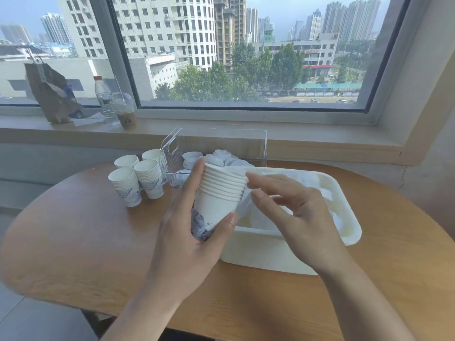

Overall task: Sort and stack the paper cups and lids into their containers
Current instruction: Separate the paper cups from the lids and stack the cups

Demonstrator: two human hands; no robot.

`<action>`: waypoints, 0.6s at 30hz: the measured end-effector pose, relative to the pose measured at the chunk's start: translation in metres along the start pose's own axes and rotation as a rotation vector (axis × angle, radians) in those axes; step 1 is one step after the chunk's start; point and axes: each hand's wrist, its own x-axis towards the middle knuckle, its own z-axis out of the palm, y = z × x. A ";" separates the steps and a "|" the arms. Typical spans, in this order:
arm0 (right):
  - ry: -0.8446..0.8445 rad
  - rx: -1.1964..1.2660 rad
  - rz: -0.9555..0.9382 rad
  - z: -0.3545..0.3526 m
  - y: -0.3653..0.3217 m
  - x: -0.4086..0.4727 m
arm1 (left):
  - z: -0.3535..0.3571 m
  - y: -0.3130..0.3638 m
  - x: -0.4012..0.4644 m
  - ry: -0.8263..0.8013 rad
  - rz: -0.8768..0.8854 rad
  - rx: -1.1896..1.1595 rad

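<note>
My left hand (187,232) grips a nested stack of white paper cups (219,193) with a blue print, tilted to the right above the table. My right hand (290,207) hovers beside the stack's rims, fingers loosely bent, fingertips close to the top rims and holding nothing. Under my right hand lies a white plastic bin (344,193) with white lids inside. Several more cup stacks (136,178) stand upright at the left. Behind them a clear plastic container (216,146) holds white lids (221,156).
The round wooden table (86,232) has bare surface at the front left and right. On the window sill behind stand a brown paper bag (51,94), a water bottle (104,99) and an iced coffee cup (124,112).
</note>
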 end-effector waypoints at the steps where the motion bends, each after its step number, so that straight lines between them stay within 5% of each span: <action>1: -0.012 -0.002 0.004 0.005 0.000 -0.001 | -0.004 -0.003 -0.002 0.004 0.001 0.001; 18: -0.204 -0.090 0.138 0.168 0.025 0.020 | -0.089 -0.105 -0.014 0.173 -0.107 0.068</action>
